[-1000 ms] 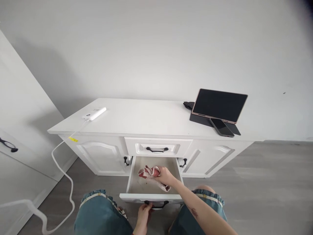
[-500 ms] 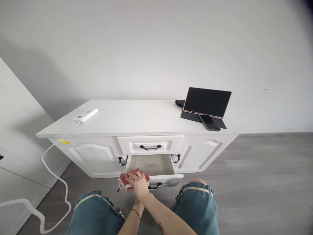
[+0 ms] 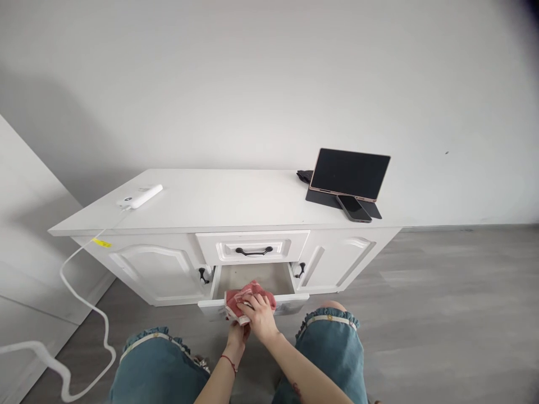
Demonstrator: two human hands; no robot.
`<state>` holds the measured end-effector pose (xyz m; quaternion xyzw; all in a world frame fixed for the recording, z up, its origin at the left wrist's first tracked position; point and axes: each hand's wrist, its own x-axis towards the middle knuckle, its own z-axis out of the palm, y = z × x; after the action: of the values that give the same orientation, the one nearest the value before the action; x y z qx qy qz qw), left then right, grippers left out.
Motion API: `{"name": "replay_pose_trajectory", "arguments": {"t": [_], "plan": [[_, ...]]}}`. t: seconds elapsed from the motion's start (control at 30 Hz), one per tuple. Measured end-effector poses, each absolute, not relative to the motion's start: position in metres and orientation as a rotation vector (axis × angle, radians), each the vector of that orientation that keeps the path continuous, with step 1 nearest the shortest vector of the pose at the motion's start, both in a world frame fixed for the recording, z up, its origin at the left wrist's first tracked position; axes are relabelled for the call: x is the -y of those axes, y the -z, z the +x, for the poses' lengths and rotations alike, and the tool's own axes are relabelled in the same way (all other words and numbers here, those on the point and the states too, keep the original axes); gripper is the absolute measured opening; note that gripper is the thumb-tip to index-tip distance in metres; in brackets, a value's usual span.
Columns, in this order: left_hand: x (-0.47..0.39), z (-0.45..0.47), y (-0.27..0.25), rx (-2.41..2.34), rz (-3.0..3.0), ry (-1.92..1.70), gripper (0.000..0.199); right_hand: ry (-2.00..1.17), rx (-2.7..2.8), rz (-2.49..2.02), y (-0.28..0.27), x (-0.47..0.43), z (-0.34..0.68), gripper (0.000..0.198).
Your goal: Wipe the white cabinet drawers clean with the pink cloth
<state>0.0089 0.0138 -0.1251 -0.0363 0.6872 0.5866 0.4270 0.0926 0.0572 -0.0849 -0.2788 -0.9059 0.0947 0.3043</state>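
Observation:
A red and white cloth (image 3: 252,291) is draped over the top edge of the pulled-out lower drawer (image 3: 290,303). My right hand (image 3: 260,318) lies on the cloth with its fingers bent around it, gripping it against the drawer front. Just below the cloth is my left hand (image 3: 236,336), with a red string bracelet at the wrist. Its fingers curl in under the cloth by the drawer front, and what they hold is hidden. Only the bare inside bottom of the drawer shows behind the cloth. The lower drawer's handle is covered from view.
Above is a closed drawer with a black handle (image 3: 254,251). On the white cabinet top (image 3: 219,196) are a white power bank (image 3: 143,196) with a trailing cable (image 3: 80,292), a tablet on a stand (image 3: 350,175), a phone (image 3: 353,208) and a dark item (image 3: 305,176). My knees flank the drawer.
Both hands and the cloth have shifted right along the drawer front, toward its middle. The cloth now covers the lower handle, which showed before. The camera view has shifted slightly.

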Motion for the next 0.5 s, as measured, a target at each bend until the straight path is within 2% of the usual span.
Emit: {"name": "replay_pose_trajectory", "arguments": {"t": [0.27, 0.5], "plan": [[-0.010, 0.003, 0.148, -1.356, -0.154, -1.483, 0.019, -0.140, 2.255, -0.945, 0.097, -0.057, 0.141, 0.047], [-0.009, 0.001, 0.142, -1.313, -0.163, -1.441, 0.022, -0.043, 2.097, -1.023, 0.122, -0.060, 0.168, 0.043]]}}
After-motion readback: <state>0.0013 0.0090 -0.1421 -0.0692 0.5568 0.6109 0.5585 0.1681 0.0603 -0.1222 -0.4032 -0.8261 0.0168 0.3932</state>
